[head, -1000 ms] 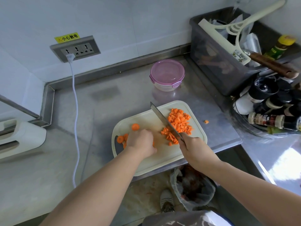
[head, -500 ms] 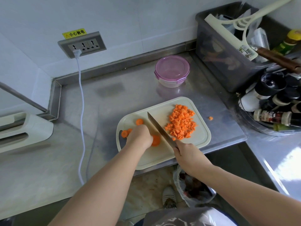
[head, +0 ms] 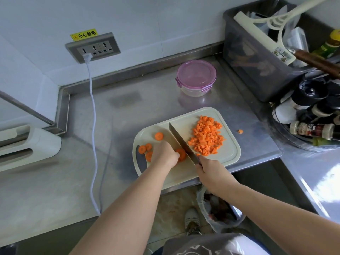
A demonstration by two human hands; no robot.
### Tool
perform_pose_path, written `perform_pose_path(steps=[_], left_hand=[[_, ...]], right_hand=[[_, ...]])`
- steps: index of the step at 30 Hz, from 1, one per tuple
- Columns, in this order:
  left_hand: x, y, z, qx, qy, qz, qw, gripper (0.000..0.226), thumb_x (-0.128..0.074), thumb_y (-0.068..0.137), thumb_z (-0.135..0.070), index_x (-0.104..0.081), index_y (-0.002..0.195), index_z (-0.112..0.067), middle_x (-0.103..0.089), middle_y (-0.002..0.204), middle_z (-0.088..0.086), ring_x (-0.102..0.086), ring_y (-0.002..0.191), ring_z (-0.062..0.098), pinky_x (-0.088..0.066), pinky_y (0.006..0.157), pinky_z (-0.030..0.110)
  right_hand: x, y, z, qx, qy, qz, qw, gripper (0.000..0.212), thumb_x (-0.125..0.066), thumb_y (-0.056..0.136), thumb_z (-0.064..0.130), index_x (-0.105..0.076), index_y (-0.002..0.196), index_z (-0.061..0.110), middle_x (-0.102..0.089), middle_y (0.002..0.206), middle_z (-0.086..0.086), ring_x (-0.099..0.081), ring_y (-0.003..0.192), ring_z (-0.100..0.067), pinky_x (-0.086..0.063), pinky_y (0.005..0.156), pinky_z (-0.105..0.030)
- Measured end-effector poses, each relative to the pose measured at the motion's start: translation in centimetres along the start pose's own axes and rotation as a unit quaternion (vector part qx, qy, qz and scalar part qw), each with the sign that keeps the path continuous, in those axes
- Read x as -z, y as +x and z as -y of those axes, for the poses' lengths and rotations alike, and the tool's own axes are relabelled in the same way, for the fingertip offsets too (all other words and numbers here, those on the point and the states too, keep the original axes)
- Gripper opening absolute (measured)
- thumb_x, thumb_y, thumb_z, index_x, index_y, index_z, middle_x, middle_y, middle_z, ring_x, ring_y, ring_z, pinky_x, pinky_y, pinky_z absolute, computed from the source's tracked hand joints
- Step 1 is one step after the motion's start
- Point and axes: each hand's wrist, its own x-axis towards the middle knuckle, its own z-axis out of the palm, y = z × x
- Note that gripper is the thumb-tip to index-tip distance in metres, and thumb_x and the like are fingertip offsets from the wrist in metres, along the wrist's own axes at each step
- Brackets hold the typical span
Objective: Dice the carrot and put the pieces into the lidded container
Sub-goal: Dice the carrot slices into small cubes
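A cream cutting board lies at the counter's front edge. On its right half sits a pile of diced carrot. Several round carrot slices lie on its left half. My left hand presses down on a carrot slice with curled fingers. My right hand grips the handle of a knife, whose blade rests just right of that slice. The lidded container, clear with a pink lid clipped on, stands behind the board.
One carrot piece lies on the steel counter right of the board. A grey bin of utensils and a rack of spice bottles crowd the right. A white cable hangs from the wall socket. A lined waste bin stands below.
The knife has moved left, away from the diced pile, to a carrot slice that my left hand has drawn out and now holds down.
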Motion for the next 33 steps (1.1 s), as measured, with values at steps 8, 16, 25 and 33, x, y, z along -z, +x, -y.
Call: perform_pose_path(steps=[8,16,25,33], left_hand=[[-0.8,-1.9,-0.3,-0.073,0.125,-0.044,0.988,0.028,-0.064,0.085,-0.024,-0.047,0.107,-0.017,-0.061,0.097,0.004,-0.062,0.087,0.024,-0.051,0.067,0.034],[-1.2,-1.8,-0.4,-0.063,0.101,-0.064,0.991,0.027,-0.063,0.086,-0.022,-0.049,0.108,-0.016,-0.062,0.1,0.005,-0.062,0.089,0.024,-0.051,0.069,0.033],[-0.5,-1.3,0.5,-0.025,-0.038,-0.025,0.999,0.034,-0.059,0.088,-0.036,-0.053,0.113,-0.014,-0.066,0.107,0.003,-0.06,0.1,0.024,-0.044,0.073,0.031],[-0.9,-1.3,0.6,-0.032,-0.084,-0.06,0.994,0.014,-0.062,0.087,-0.023,-0.05,0.08,-0.023,-0.069,0.091,0.005,-0.067,0.087,0.024,-0.055,0.08,0.041]], right_hand=[[0.1,-0.1,-0.2,0.002,-0.014,0.007,1.0,0.01,-0.034,0.101,0.023,-0.044,0.101,0.021,-0.058,0.095,-0.003,-0.057,0.083,-0.018,-0.052,0.078,-0.035],[-0.2,-0.5,-0.3,-0.001,-0.02,0.007,1.0,0.02,-0.033,0.102,0.024,-0.048,0.113,0.016,-0.061,0.096,-0.004,-0.061,0.084,-0.02,-0.055,0.079,-0.04],[0.1,-0.9,-0.1,0.016,-0.034,-0.042,0.998,0.026,-0.031,0.102,0.025,-0.049,0.119,0.016,-0.061,0.086,-0.004,-0.061,0.074,-0.023,-0.055,0.069,-0.042],[0.1,-1.8,0.5,0.015,-0.134,-0.004,0.991,0.033,-0.034,0.101,0.018,-0.037,0.134,0.015,-0.063,0.087,-0.008,-0.063,0.076,-0.028,-0.055,0.068,-0.043]])
